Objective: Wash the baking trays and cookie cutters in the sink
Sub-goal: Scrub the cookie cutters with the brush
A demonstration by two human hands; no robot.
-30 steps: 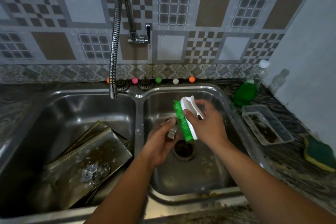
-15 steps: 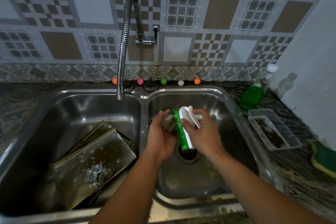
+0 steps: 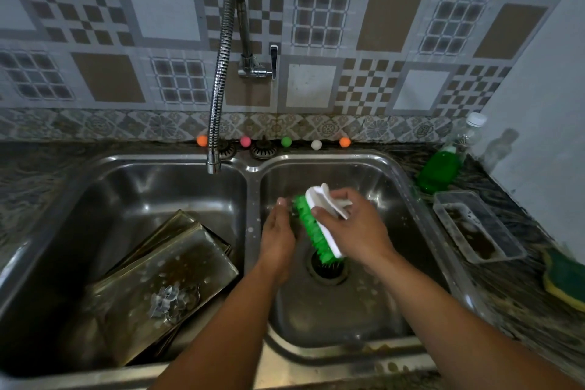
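Note:
Over the right basin of the steel double sink (image 3: 253, 168), my right hand (image 3: 351, 228) grips a white scrub brush with green bristles (image 3: 319, 231). The bristles press toward my left hand (image 3: 280, 231), which holds a small metal cookie cutter; the palm and the brush hide the cutter almost fully. In the left basin, stacked baking trays (image 3: 177, 266) lean tilted and wet. Several metal cookie cutters (image 3: 171, 298) lie on the top tray.
A flexible faucet (image 3: 218, 89) hangs over the left basin, no water running. A green soap bottle (image 3: 443, 165), a clear plastic tub (image 3: 478, 225) and a green-yellow sponge (image 3: 566, 279) sit on the right counter. Small coloured balls (image 3: 286, 141) line the sink's back rim.
My left hand has lifted the cutter up against the bristles and turned its back to the camera. The brush has tilted and slid along it. The view has shifted slightly.

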